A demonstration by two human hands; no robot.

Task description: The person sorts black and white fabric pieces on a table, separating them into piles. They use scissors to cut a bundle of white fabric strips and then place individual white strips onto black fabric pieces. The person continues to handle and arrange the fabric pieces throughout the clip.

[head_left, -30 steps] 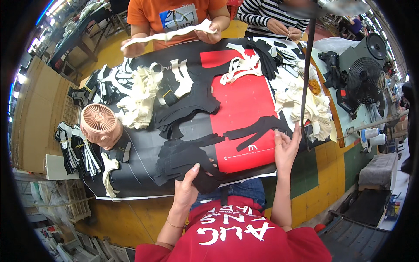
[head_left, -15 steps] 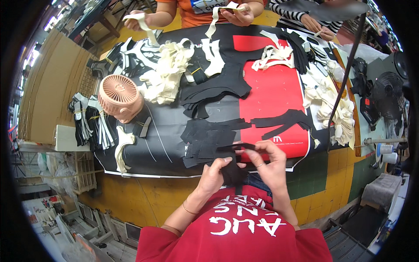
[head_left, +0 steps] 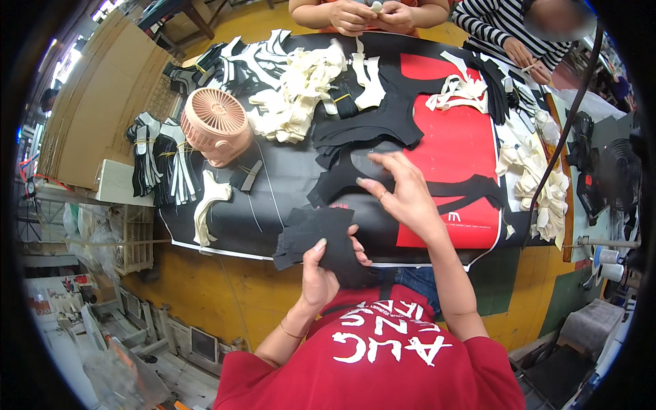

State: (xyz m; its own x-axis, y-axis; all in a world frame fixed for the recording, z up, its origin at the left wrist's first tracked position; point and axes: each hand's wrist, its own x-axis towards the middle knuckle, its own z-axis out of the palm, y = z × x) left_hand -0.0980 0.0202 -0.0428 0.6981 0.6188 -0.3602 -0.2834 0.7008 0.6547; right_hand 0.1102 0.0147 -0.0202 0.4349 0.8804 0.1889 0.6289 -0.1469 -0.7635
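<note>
Plainly enough on my feed, the left hand (head_left: 320,281) is gripping a stack of black fabric pieces (head_left: 306,240) just below the centre of the frame, thumb laid on top and fingers curled around its right side. I see that stack held at the table's near edge, close to the person's red shirt (head_left: 372,369). The right hand (head_left: 403,195) is above and to the right of it, thumb and forefinger parted, over a flat black piece (head_left: 342,179) on the table; from where I sit, I cannot tell whether the fingertips touch it. Right of that hand, I make out long black strips (head_left: 471,189) lying across the red panel (head_left: 454,143) of the table covering. Above it, more black cut pieces (head_left: 376,123) lie in a layered pile. Left of centre I have a pink fan (head_left: 217,126), with a cream fabric heap (head_left: 301,89) to its right and banded black-and-white bundles (head_left: 157,160) to its left. A single cream piece (head_left: 208,208) lies below the fan. At the top edge, I see a co-worker's hands (head_left: 369,15) holding something pale, and a striped sleeve (head_left: 478,29) further right
</note>
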